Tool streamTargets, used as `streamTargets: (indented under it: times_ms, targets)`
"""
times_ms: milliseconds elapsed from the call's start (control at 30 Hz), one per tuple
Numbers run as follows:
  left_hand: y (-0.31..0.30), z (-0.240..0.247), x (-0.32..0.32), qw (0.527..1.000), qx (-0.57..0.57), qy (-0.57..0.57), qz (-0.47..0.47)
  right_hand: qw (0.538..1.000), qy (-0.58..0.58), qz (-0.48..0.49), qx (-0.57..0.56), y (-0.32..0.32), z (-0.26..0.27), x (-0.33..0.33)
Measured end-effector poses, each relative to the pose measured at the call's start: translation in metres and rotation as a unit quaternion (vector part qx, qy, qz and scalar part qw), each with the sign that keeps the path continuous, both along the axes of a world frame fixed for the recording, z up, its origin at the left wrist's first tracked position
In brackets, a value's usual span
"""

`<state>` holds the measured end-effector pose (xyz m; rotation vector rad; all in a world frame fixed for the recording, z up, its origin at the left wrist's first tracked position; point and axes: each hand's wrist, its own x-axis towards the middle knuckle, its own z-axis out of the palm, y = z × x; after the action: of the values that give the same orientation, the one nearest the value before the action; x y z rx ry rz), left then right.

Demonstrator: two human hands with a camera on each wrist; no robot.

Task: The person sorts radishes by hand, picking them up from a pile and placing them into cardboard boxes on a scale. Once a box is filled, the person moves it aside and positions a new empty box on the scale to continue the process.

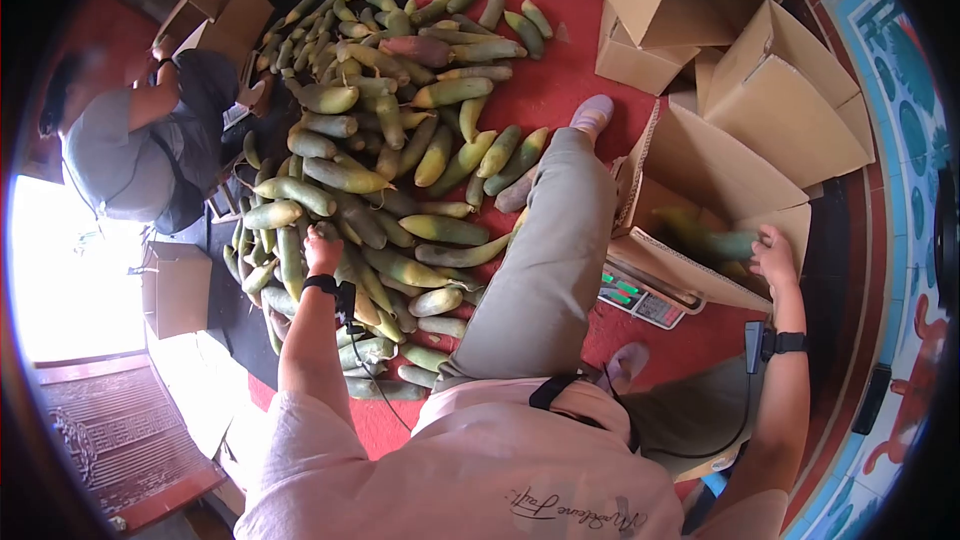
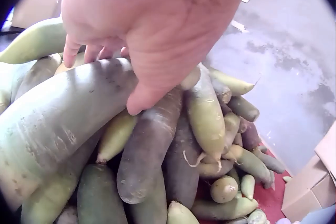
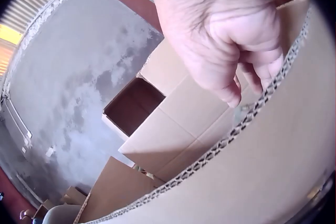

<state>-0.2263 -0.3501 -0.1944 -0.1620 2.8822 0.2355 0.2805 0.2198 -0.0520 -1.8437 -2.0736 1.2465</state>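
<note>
My left hand (image 1: 322,254) is on the big pile of green radishes (image 1: 345,175). The left wrist view shows its thumb and fingers around the upper end of a long, thick green radish (image 2: 68,113), with other radishes packed below. My right hand (image 1: 776,258) reaches inside an open cardboard box (image 1: 715,165), where its fingers hold one end of a green radish (image 1: 735,244). More greenish radishes lie blurred beside it in the box. From the right wrist, the box's near wall (image 3: 273,166) hides most of that radish, and the bent fingers show just beyond the rim.
Under the box is a digital scale (image 1: 645,300) with a lit display. Several cardboard boxes (image 1: 790,90) stand at the back right. Another person (image 1: 150,140) works at the pile's left side. My leg (image 1: 545,270) stretches across the red mat (image 1: 570,65); a carved wooden seat (image 1: 120,440) is at lower left.
</note>
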Motion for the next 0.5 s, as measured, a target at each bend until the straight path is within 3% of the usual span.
streamTargets:
  times_ms: [167, 267, 333, 400, 500]
  targets:
    - [0.014, 0.001, 0.003, 0.996, -0.067, 0.010, 0.062, 1.000, -0.014, 0.003, -0.013, -0.013, 0.027, 0.005]
    - [0.039, 0.037, 0.019, 0.992, -0.111, -0.044, 0.033, 1.000, -0.003, 0.003, 0.001, -0.027, 0.045, 0.005]
    - [0.038, 0.025, 0.018, 0.994, -0.107, -0.021, 0.003, 1.000, 0.004, 0.004, 0.009, -0.036, 0.055, 0.006]
    - [0.037, 0.011, 0.018, 0.995, -0.087, -0.040, -0.020, 0.999, 0.012, 0.024, 0.028, -0.045, 0.064, 0.009]
    - [0.036, 0.009, 0.028, 0.990, 0.061, -0.061, -0.109, 0.999, 0.031, 0.017, 0.032, -0.062, 0.077, 0.012]
